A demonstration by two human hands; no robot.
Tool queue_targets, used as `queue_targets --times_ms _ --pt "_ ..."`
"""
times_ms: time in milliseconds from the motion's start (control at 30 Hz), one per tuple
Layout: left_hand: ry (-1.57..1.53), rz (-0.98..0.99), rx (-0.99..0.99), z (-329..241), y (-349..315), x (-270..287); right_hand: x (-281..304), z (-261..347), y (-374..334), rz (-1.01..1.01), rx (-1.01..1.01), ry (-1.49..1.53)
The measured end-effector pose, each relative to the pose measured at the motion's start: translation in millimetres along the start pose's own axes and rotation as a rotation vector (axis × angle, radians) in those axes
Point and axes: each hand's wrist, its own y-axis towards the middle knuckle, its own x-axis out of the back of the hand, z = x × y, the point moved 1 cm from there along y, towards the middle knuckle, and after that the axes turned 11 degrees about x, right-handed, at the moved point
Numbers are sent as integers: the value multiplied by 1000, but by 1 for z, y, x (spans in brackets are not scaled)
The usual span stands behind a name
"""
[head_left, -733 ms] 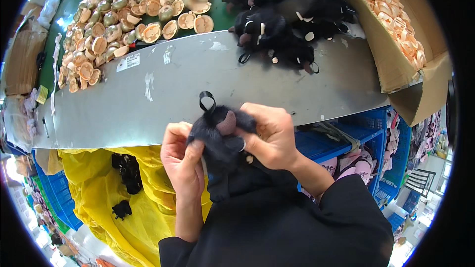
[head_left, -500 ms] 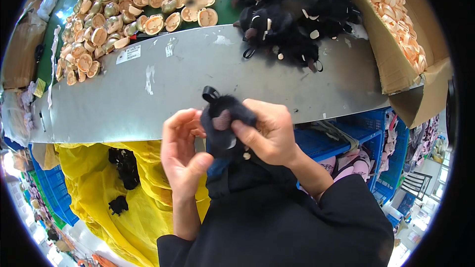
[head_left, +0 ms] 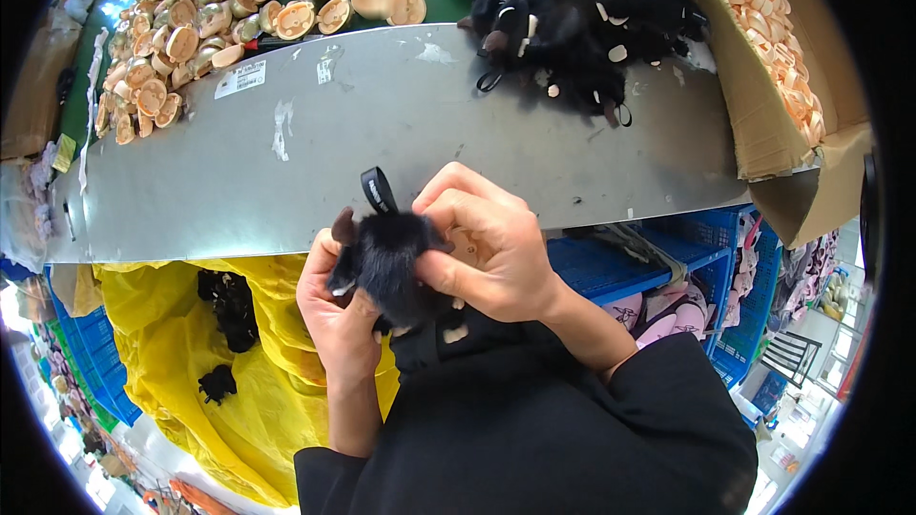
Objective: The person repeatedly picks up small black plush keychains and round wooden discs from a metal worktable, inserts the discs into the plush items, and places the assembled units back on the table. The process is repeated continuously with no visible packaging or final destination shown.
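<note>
One black plush piece (head_left: 396,272) is held up at the near edge of the grey tabletop (head_left: 353,124); a black ribbon loop (head_left: 379,191) rises from its top and a brown flap (head_left: 343,227) shows at its left. Left hand (head_left: 339,315): closed round its left side, thumb in front. Right hand (head_left: 496,253): thumb and fingers pinching its right side. Yellow sheeting (head_left: 157,343) lies below the tabletop, to the left, bearing black clumps (head_left: 229,310). Blue rack (head_left: 611,272) stands below the tabletop, to the right. At the tabletop's far left: pile of peach-and-olive rounded shells (head_left: 212,17). Far right: heap of black plush (head_left: 572,38). Against its right end: cardboard box (head_left: 754,124) holding peach-coloured rings (head_left: 759,19).
</note>
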Motion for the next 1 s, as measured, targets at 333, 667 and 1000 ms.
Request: queue_targets --times_ms 333,667,1000 --pt "-306 177 88 13 2 6 9 2 6 -46 -268 200" --pt "31 116 386 5 5 3 16 4 15 53 -41 -220" --pt "-201 27 132 4 -2 -16 -1 6 -2 -7 -220 45"
